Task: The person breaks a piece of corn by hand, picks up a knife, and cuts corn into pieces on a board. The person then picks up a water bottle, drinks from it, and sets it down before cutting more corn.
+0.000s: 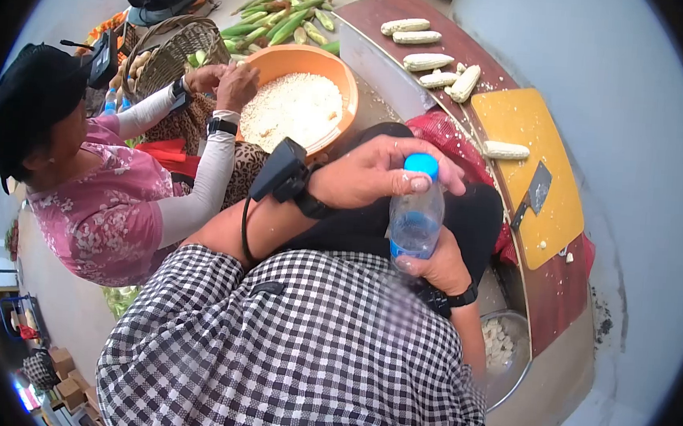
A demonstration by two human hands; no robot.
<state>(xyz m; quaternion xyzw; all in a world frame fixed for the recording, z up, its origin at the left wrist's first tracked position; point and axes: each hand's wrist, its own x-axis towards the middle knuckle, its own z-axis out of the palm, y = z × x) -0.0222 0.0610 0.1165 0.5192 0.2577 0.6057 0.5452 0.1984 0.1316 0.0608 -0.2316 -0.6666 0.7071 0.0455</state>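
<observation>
A clear plastic bottle (416, 218) with a blue cap (421, 165) stands nearly upright in front of my lap, with some clear liquid low inside. My left hand (376, 172) reaches in from the left and closes round the bottle's neck, thumb just below the cap and fingers behind it. Lower down, my right hand (442, 264) wraps round the bottle's base. Part of its fingers is hidden behind the bottle. To the right of both hands, a cleaver (540, 187) and a white corn cob (506, 151) lie on a yellow cutting board (567, 221).
More cobs (427, 61) lie on a dark red bench (371, 13). An orange basin (348, 95) of corn kernels (293, 107) stands beside a co-worker (105, 196). Behind are a wicker basket (170, 55) and green corn ears (283, 23). A metal bowl (517, 368) sits below the bench.
</observation>
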